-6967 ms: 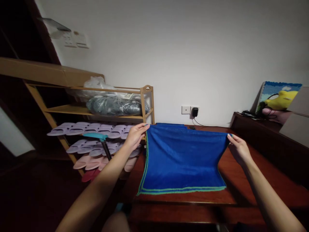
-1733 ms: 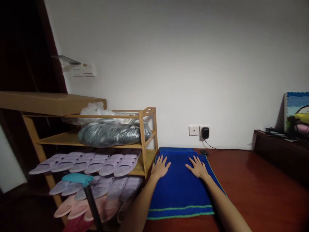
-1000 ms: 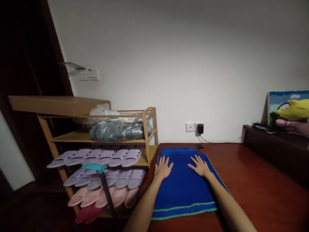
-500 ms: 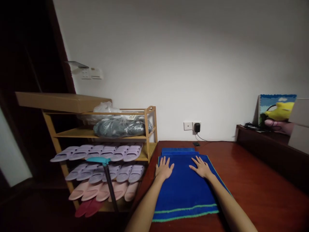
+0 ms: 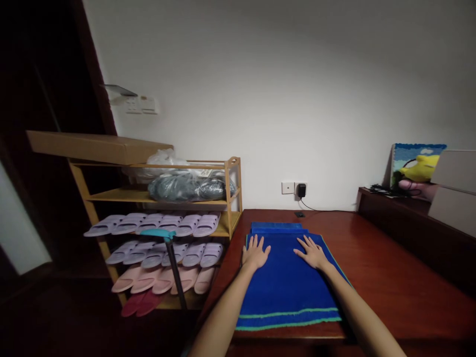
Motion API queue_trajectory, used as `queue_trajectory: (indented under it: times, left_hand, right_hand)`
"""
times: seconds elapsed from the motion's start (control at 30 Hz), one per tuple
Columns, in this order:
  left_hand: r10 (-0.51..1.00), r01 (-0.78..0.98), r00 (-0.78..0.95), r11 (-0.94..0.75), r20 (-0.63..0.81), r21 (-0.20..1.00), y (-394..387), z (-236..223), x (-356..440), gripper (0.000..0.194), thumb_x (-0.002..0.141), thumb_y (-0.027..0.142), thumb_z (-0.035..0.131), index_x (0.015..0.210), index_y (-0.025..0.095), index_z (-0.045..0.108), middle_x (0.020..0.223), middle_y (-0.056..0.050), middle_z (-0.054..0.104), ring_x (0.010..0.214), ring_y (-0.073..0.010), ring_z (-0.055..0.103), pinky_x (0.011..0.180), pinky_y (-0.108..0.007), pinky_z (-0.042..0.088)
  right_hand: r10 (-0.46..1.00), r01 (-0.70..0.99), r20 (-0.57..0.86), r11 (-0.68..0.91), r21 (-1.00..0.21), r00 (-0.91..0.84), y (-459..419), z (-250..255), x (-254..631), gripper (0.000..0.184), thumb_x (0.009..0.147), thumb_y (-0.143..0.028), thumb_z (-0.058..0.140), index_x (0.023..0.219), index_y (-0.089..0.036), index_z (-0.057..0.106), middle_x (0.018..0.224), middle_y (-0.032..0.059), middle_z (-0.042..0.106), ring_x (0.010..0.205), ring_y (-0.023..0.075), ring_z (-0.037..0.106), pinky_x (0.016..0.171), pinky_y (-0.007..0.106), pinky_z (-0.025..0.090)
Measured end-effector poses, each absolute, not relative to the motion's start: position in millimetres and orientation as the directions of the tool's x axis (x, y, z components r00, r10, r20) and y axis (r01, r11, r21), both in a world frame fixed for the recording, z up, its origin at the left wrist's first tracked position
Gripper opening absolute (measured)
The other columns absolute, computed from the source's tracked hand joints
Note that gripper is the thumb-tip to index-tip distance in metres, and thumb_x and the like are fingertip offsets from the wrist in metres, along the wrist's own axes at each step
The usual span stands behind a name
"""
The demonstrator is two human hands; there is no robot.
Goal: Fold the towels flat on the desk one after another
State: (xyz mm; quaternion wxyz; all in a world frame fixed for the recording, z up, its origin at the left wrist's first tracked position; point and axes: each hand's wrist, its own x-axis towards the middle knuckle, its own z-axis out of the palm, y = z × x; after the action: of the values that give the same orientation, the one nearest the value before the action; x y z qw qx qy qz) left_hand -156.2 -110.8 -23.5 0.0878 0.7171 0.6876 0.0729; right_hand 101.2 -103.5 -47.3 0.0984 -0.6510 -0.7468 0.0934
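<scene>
A blue towel [image 5: 286, 282] with green edging lies flat on the reddish-brown wooden table [image 5: 394, 267]. Its near end shows two green-trimmed edges, one layer over the other. Beyond its far edge another strip of blue cloth [image 5: 277, 227] shows. My left hand [image 5: 256, 253] rests palm down on the towel's left side near the far end, fingers spread. On the right side, my right hand [image 5: 311, 253] lies on the cloth as well, its fingers apart. Neither hand grips anything.
Left of the table stands a wooden rack [image 5: 230, 198] with several slippers [image 5: 148, 223], bagged items [image 5: 189, 186] and a cardboard box [image 5: 126, 148]. A blue-topped handle [image 5: 159, 234] rises before it. A black plug adapter [image 5: 302, 190] sits in the wall; a yellow plush toy [image 5: 420, 168] is at right.
The view has shifted slightly, so the table's front edge now shows. Both hands stay spread on the towel, with little movement over it.
</scene>
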Motion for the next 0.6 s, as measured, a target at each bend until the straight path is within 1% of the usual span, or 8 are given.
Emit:
queue_trajectory:
  times: [0.13,0.2,0.37,0.5,0.57,0.6]
  left_hand:
    - [0.99,0.962,0.124,-0.103,-0.067,0.252,-131,-24,-157,0.078,0.085,0.069,0.015,0.148,0.024,0.015,0.155,-0.006,-0.001,0.141,-0.0255,-0.002,0.11,-0.053,0.011]
    - [0.985,0.956,0.164,-0.145,-0.054,0.255,-145,-24,-158,0.08,0.083,0.072,0.016,0.148,0.026,0.015,0.155,-0.005,-0.002,0.141,-0.0253,-0.003,0.11,-0.052,0.01]
    - [0.977,0.951,0.21,-0.211,0.03,0.228,-179,-26,-155,0.075,0.087,0.067,0.014,0.148,0.023,0.018,0.154,-0.007,0.003,0.141,-0.027,-0.002,0.11,-0.052,0.011]
    - [0.972,0.947,0.234,-0.236,0.037,0.217,-200,-23,-149,0.073,0.088,0.064,0.016,0.147,0.021,0.019,0.154,-0.009,0.006,0.141,-0.0285,-0.001,0.11,-0.053,0.011]
    - [0.973,0.95,0.23,-0.231,0.032,0.212,-208,-21,-146,0.074,0.089,0.063,0.017,0.147,0.019,0.019,0.154,-0.011,0.007,0.14,-0.0301,-0.001,0.11,-0.055,0.011]
    - [0.973,0.95,0.228,-0.229,0.03,0.211,-210,-20,-145,0.074,0.089,0.063,0.018,0.147,0.018,0.02,0.154,-0.012,0.007,0.14,-0.0306,0.0,0.109,-0.055,0.011]
  right_hand:
    - [0.99,0.953,0.035,0.142,-0.267,-0.137,-125,-47,112,0.075,0.081,-0.075,0.02,0.145,-0.035,0.021,0.155,-0.0007,0.01,0.142,0.0221,0.005,0.111,0.044,0.012]
    - [0.987,0.948,0.045,0.158,-0.278,-0.151,-138,-46,118,0.075,0.081,-0.075,0.021,0.145,-0.035,0.022,0.155,-0.0011,0.011,0.142,0.0222,0.005,0.111,0.044,0.013]
    - [0.987,0.944,0.04,0.161,-0.287,-0.156,-167,-44,126,0.073,0.082,-0.073,0.023,0.144,-0.035,0.023,0.155,-0.002,0.011,0.142,0.0223,0.004,0.111,0.044,0.013]
    - [0.99,0.944,0.032,0.142,-0.299,-0.139,-188,-38,128,0.071,0.083,-0.072,0.024,0.144,-0.035,0.024,0.154,-0.0017,0.011,0.142,0.0218,0.005,0.112,0.045,0.013]
    - [0.991,0.939,0.037,0.133,-0.317,-0.128,-205,-31,131,0.071,0.084,-0.069,0.025,0.144,-0.031,0.028,0.154,0.0006,0.014,0.142,0.0226,0.006,0.113,0.046,0.011]
    - [0.991,0.929,0.05,0.133,-0.346,-0.123,-218,-28,134,0.071,0.084,-0.069,0.028,0.143,-0.029,0.031,0.154,0.002,0.016,0.142,0.0235,0.007,0.113,0.046,0.01]
